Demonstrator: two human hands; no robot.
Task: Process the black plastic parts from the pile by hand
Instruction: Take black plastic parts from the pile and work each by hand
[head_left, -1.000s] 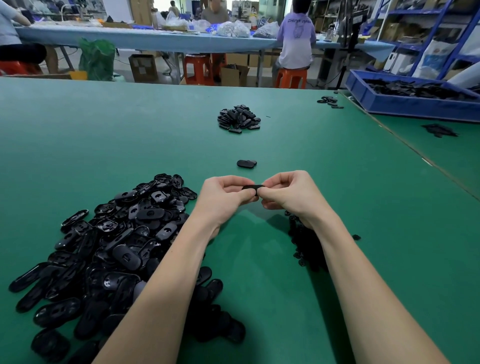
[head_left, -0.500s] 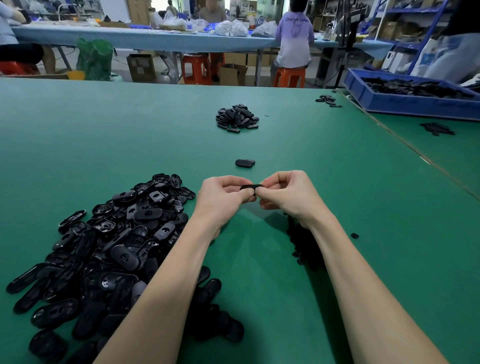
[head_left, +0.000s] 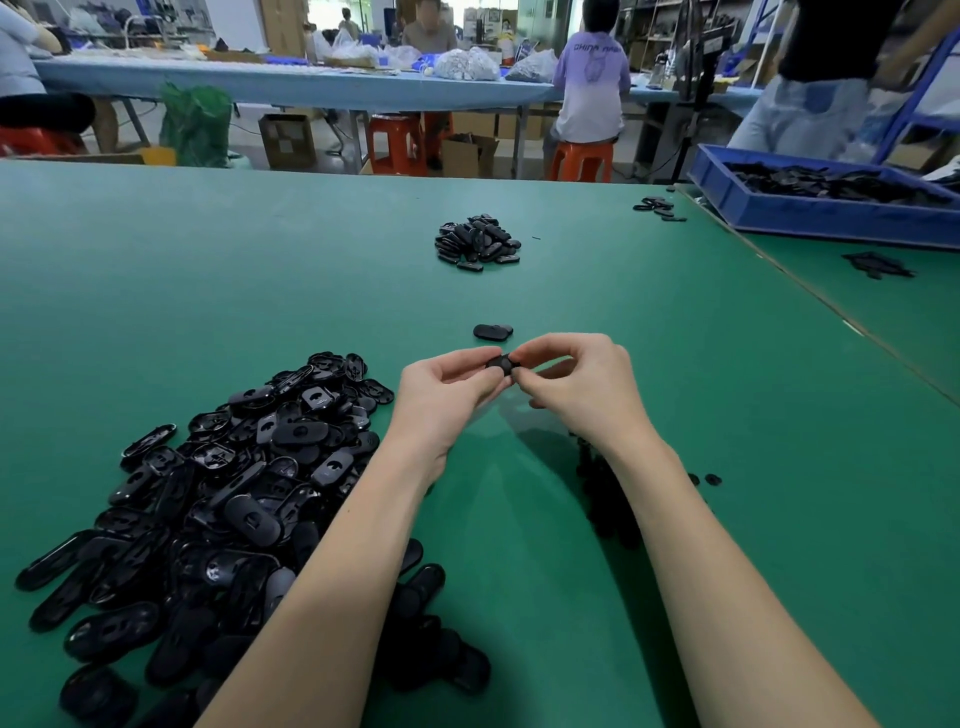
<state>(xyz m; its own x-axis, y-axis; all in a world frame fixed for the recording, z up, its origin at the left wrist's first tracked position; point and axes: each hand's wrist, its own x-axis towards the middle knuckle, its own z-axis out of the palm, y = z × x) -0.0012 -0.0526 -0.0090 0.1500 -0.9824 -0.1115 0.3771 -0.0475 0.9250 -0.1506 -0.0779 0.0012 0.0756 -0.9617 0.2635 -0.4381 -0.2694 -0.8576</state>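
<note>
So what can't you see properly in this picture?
- The part, head view: mostly covered by the fingers of the left hand and right hand.
- Small black bits, head view: largely behind the right forearm.
- Big pile, head view: its near end runs off the bottom edge.
- Blue bin, head view: cut off by the right edge.

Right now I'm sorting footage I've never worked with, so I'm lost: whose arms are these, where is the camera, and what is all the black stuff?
No machine here: a person's bare arms, filmed by a camera worn on the head, looking forward and down. The left hand and right hand pinch one black plastic part between them above the green table. A big pile of such parts lies at the left, a small heap farther off, a single part just beyond the hands, and a blue bin at the far right.
</note>
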